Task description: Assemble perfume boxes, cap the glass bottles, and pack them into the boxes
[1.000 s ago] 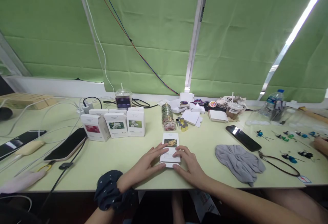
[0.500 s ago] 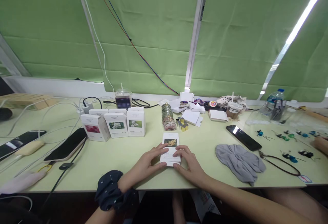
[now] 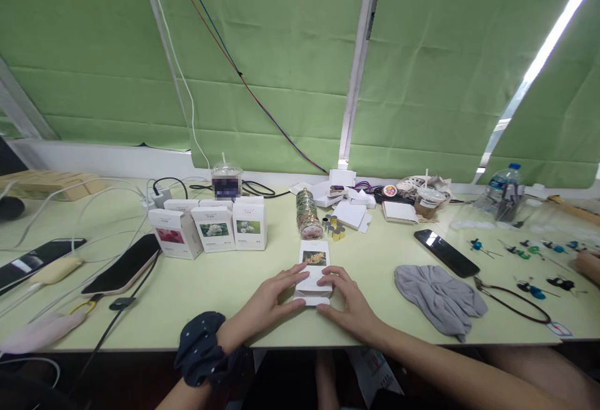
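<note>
Two bare hands on one white box (image 3: 315, 280), orange-flower picture on its upper part, lying flat at the near side of the table (image 3: 370, 254). Left hand (image 3: 272, 294): fingers on the box's left side and top face, thumb at its near left corner, box held between this hand and the other. Right hand (image 3: 349, 300): fingertips on the box's right edge, thumb at its near right corner, same hold, moderate gap between fingers and thumb. Near end of box shows a flap (image 3: 313, 301), folded out a bit; contents cannot be made out

All places from the orange-flower box: just beyond it, a column of round pieces (image 3: 308, 213) with small gold cylinders (image 3: 336, 232) on its right; farther beyond and right, a pile of white card pieces (image 3: 349, 213). Left and beyond, upright white boxes (image 3: 213, 229) in two rows, front three with flower pictures. Farther left, a dark phone (image 3: 122, 263) with cables. Right, a crumpled grey cloth (image 3: 438, 297), a black phone (image 3: 445, 252) beyond the cloth, a dark cord loop (image 3: 513, 304) next to it. Far right, blue and green pieces with wires (image 3: 532, 288), another person's hand (image 3: 588, 267) at the edge of view
</note>
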Demonstrator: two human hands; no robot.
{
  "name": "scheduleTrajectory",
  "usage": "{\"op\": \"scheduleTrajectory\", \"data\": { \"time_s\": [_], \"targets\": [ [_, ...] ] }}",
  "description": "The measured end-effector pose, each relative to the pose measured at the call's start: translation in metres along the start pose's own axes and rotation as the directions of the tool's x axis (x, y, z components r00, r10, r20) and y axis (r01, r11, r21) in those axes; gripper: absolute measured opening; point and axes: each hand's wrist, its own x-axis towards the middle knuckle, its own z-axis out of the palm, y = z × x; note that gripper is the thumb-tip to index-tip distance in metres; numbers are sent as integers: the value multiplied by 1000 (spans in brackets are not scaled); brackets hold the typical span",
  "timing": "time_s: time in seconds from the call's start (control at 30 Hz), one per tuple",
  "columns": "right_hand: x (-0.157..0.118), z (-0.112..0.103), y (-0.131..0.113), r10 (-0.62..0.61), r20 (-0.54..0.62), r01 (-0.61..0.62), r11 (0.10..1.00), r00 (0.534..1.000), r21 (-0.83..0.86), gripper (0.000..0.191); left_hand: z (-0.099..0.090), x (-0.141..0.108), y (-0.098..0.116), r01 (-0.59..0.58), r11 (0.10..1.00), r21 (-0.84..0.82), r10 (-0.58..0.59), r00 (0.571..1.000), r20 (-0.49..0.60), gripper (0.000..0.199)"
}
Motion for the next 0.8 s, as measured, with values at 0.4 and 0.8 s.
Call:
{"op": "scheduleTrajectory", "data": {
  "time_s": [0.4,0.8],
  "targets": [
    [0,4,2,-12,-64,16,998,998,55,8,5,5,-2,14,997,70,-9,997,-73,40],
    [-3,6,9,-104,-140,105,994,985,-1,10,7,3,-3,-15,980,197,24,999,-41,54]
  ]
}}
